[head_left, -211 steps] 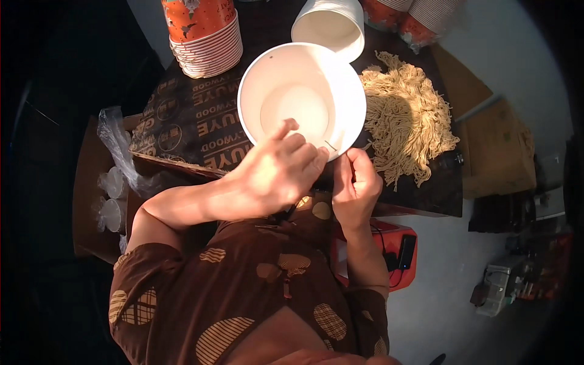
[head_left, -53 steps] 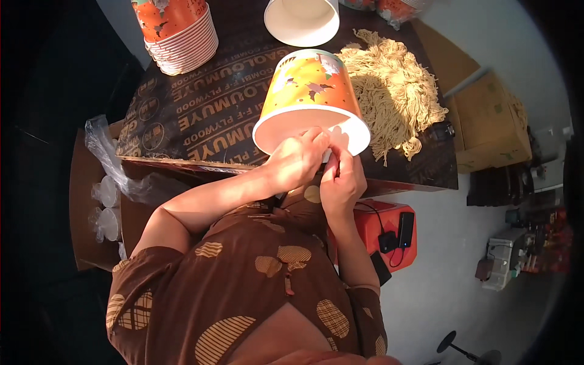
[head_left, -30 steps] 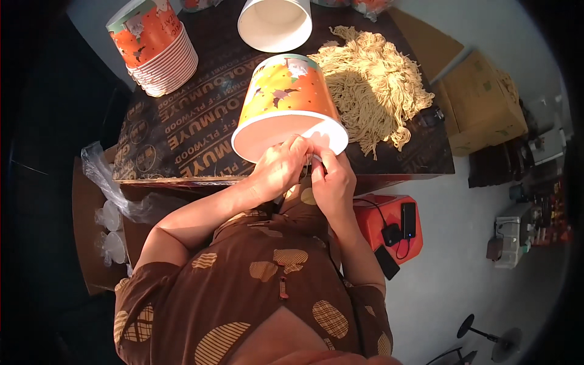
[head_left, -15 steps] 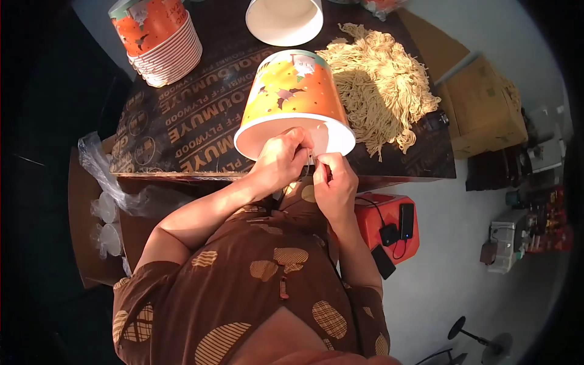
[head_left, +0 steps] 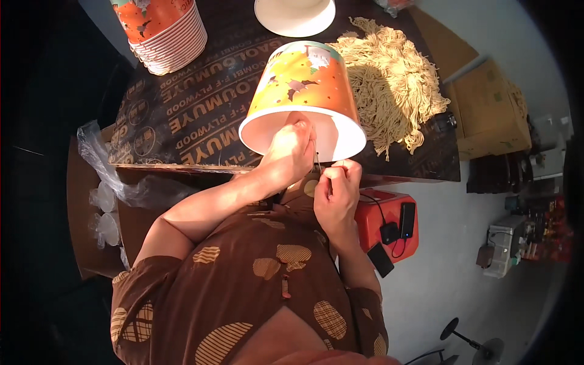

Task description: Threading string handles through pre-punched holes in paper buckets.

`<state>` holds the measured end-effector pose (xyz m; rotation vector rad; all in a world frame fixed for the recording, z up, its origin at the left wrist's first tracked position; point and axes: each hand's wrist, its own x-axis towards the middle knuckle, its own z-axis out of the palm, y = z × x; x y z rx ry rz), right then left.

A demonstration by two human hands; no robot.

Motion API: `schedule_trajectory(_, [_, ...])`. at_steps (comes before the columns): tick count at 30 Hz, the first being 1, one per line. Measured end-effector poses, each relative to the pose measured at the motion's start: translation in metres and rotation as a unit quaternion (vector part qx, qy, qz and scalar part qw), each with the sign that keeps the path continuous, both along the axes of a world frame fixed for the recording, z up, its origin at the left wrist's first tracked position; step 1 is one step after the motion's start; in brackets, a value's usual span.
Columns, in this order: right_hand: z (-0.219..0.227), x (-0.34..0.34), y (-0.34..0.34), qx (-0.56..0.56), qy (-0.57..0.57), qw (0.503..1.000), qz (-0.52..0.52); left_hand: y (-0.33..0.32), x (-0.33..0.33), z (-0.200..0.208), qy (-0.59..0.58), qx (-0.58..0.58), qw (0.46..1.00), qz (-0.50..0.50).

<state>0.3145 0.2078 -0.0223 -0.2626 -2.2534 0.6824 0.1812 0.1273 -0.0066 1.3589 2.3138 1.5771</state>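
Note:
An orange-and-yellow paper bucket (head_left: pixel 304 82) printed with bats lies tipped on the table's near edge, its white mouth toward me. My left hand (head_left: pixel 291 152) reaches just inside that mouth, fingers pinched; whatever they grip is hidden. Just below the rim, my right hand (head_left: pixel 337 193) is closed, thumb and fingers pressed together around a thin cord (head_left: pixel 318 162). The cord runs up from it toward a small dark hole near the rim. To the bucket's right lies a heap of cream cords (head_left: pixel 395 91).
A stack of matching buckets (head_left: pixel 167 39) stands at the far left, and a white-mouthed bucket (head_left: pixel 296 15) lies at the back. The dark plywood table (head_left: pixel 188 109) ends just before me. A red stool (head_left: pixel 395 204) carries small black devices. A cardboard box (head_left: pixel 490 112) is at right.
My left fingers have gone up further inside the bucket's mouth. My right hand has shifted slightly down, and the gap between the hands is wider. The whole view has shifted a little.

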Motion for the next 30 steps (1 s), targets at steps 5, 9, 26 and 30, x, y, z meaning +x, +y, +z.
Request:
schedule_trajectory(5, [0.0,0.003,-0.005,-0.077,0.001,0.997,0.013,0.002,-0.002,0.005,-0.003,-0.024,1.0,0.017])
schedule_trajectory(9, [0.001,0.004,-0.01,-0.14,-0.006,0.99,0.002,0.003,-0.005,0.007,-0.009,-0.051,0.999,0.017])
schedule_trajectory(26, [0.025,0.005,-0.009,-0.562,-0.035,0.822,0.08,-0.005,0.001,0.009,-0.22,0.003,0.975,0.003])
schedule_trajectory(30, [0.012,0.01,-0.011,-0.555,-0.043,0.826,0.087,-0.004,0.0,0.006,-0.216,-0.002,0.976,0.0])
